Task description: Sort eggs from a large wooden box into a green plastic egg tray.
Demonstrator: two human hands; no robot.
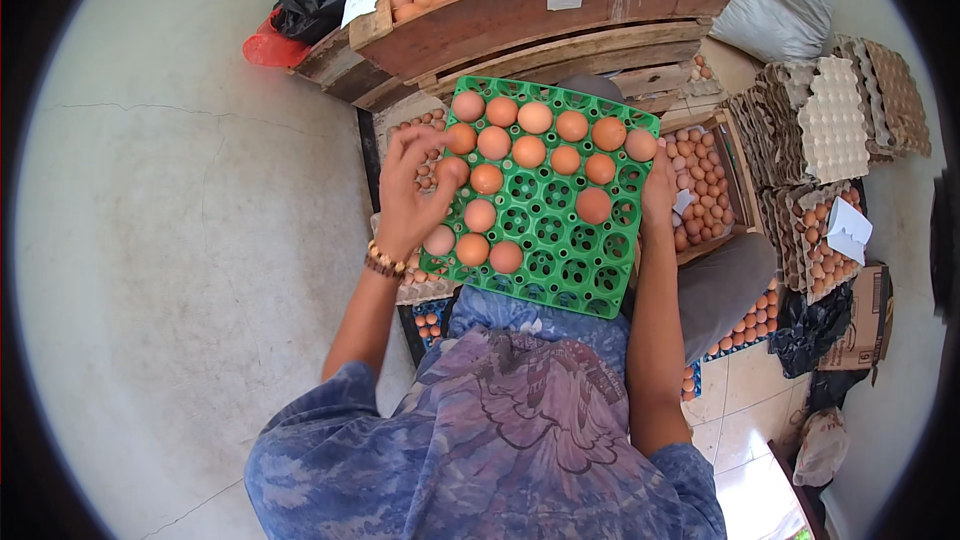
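A green plastic egg tray is held over my lap, tilted in the view. Brown eggs fill its two far rows almost fully, and several more sit along its left side and near edge. My right hand grips the tray's right edge. At the left edge, my left hand has its fingers spread. Its thumb overlaps a brown egg in the leftmost column; whether it presses on that egg is unclear. Bare cups lie in the tray's middle and near right.
Ahead stands a large wooden crate heaped with eggs. A smaller wooden crate of eggs is to the right, beside stacked pulp trays. Egg-filled trays lie low on the left. A cardboard box and black plastic bags sit at right.
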